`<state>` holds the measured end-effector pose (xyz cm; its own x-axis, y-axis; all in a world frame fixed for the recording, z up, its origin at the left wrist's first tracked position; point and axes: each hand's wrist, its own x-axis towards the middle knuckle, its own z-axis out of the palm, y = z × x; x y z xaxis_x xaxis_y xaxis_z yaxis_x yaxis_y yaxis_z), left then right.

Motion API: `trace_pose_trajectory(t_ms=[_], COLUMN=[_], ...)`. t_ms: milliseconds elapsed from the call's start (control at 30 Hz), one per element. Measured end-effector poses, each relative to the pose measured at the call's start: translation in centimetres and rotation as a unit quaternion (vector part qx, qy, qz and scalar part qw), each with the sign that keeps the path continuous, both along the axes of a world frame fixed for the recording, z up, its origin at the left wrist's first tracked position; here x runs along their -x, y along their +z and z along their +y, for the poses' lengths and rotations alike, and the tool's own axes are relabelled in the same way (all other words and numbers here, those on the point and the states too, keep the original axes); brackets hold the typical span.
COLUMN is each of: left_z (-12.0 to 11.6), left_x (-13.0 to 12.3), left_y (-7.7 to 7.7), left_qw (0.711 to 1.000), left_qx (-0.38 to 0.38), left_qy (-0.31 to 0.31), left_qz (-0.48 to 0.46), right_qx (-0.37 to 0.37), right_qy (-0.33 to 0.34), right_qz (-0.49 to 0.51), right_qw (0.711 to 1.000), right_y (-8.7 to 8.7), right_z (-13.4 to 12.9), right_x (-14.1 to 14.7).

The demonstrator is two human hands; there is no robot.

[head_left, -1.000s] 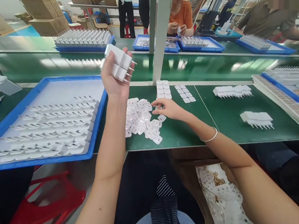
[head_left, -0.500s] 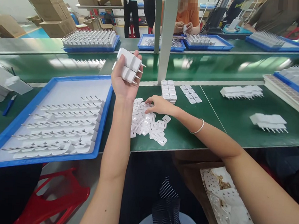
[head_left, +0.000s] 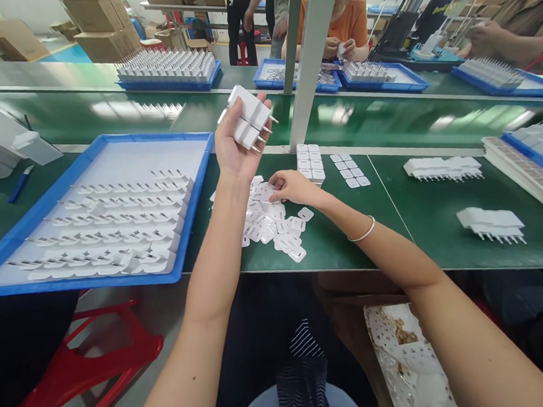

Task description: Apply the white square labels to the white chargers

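My left hand (head_left: 243, 136) is raised over the table, closed round white plug adapters (head_left: 254, 110) whose metal pins point right. At least two adapters show; my thumb lies across their left side. Lower and to the right, my right hand (head_left: 293, 188) is at a loose pile of small white square cards (head_left: 268, 219). Its thumb and fingers are curled in a pinch at a card on the pile's upper edge, and the fingertips partly cover it. Just behind this hand stand neat stacks of similar cards (head_left: 310, 163), with a flat set of cards (head_left: 349, 170) to their right.
A blue tray (head_left: 195, 207) with rows of white adapters is at left, near a blue pen (head_left: 20, 184). Adapter groups (head_left: 444, 168) (head_left: 491, 224) lie at right. A metal post (head_left: 307, 76) rises behind the stacks. A red stool (head_left: 117, 348) stands below. Co-workers sit opposite.
The whole view has shifted slightly, so most things sit a little further right. My left hand still holds the adapters, and my right hand stays at the card pile.
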<state>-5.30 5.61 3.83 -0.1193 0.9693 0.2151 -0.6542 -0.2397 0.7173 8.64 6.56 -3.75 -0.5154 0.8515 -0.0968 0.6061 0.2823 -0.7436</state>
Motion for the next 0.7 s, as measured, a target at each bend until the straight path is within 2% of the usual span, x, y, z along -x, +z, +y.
trace_pose_trajectory(t_ms=[233, 533, 700], left_z=[-0.28, -0.24, -0.15], left_x=[-0.46, -0.5, -0.53], left_y=[0.18, 0.0, -0.13], left_qw=[0.999, 0.998, 0.998], left_qx=[0.049, 0.063, 0.054], left_qy=[0.0, -0.01, -0.013], left_qz=[-0.021, -0.023, -0.027], right_qx=[0.0, -0.028, -0.045], right_qy=[0.009, -0.04, -0.04], right_qz=[0.005, -0.058, -0.063], right_qw=[1.0, 0.997, 0.996], right_y=[0.27, -0.02, -0.17], right_z=[0.03, -0.55, -0.78], right_x=[0.4, 0.7, 1.0])
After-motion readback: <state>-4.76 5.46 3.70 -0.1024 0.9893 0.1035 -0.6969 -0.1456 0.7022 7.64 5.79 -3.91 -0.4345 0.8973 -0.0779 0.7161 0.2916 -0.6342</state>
